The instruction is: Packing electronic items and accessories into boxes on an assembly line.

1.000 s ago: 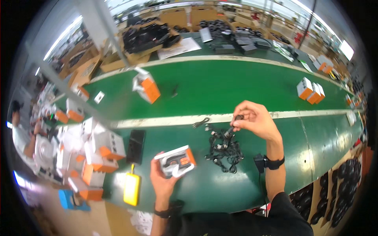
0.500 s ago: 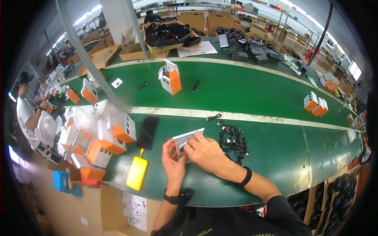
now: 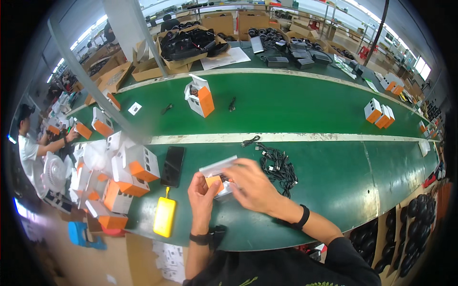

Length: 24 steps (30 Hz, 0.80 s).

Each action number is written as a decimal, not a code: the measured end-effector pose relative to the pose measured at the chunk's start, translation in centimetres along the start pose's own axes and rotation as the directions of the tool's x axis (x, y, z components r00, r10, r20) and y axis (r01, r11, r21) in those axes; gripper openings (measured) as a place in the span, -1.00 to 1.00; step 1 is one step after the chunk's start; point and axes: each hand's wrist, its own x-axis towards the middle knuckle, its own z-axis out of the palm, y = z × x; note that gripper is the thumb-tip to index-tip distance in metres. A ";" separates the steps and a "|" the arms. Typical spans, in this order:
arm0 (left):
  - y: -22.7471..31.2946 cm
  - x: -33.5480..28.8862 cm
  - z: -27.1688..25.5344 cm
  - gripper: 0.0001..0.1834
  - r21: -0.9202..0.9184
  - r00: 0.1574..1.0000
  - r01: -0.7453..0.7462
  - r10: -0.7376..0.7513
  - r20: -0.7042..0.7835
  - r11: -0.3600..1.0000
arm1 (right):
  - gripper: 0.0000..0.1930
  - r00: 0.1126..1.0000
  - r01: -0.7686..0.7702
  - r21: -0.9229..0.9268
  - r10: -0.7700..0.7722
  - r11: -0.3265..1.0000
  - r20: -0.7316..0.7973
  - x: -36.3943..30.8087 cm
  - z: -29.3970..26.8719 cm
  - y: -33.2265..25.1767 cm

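Note:
Low over the green bench, my left hand is closed round a small white and orange carton, thumb on its orange side. The carton's white flap stands up at the far side, and something dark shows in the opening. My right hand is over the carton's right side, its fingers smeared by motion; whether they grip anything is hidden. A tangle of black cables lies to the right of it. On the left are a black phone and a yellow power bank, joined by a short yellow lead.
White and orange cartons are heaped at the left beside a white fan. Across a pale rail, the green belt carries an open carton, loose cables and three boxes. A co-worker is at far left.
My right hand has shifted slightly and its fingers now blur over the carton. More of the carton's orange side shows. The whole view has turned a little; the co-worker's arm reaches further toward the belt.

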 end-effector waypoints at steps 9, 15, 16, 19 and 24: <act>1.8 0.5 -2.0 -0.54 0.481 0.807 -0.584 0.406 0.428 0.654 | -0.70 0.998 0.066 0.101 -0.066 0.993 -0.002 -3.4 -1.5 1.4; 1.6 0.1 -1.6 -0.57 0.597 0.845 -0.534 0.403 0.352 0.598 | -0.65 0.997 -0.027 0.147 0.036 0.989 -0.062 -1.7 -1.4 2.0; 1.6 0.0 -1.7 -0.57 0.600 0.844 -0.536 0.403 0.355 0.594 | -0.65 0.996 0.084 0.066 -0.084 0.994 -0.004 -1.6 -1.1 2.3; 1.8 -0.4 -1.9 -0.55 0.601 0.858 -0.514 0.372 0.355 0.612 | -0.68 0.997 0.044 0.067 -0.048 0.997 0.065 -2.5 -1.3 2.3; 4.6 -1.0 -0.9 -0.63 0.700 0.799 -0.593 0.183 0.573 0.398 | -0.64 0.996 0.040 0.132 -0.050 0.990 0.076 -2.0 -2.8 2.0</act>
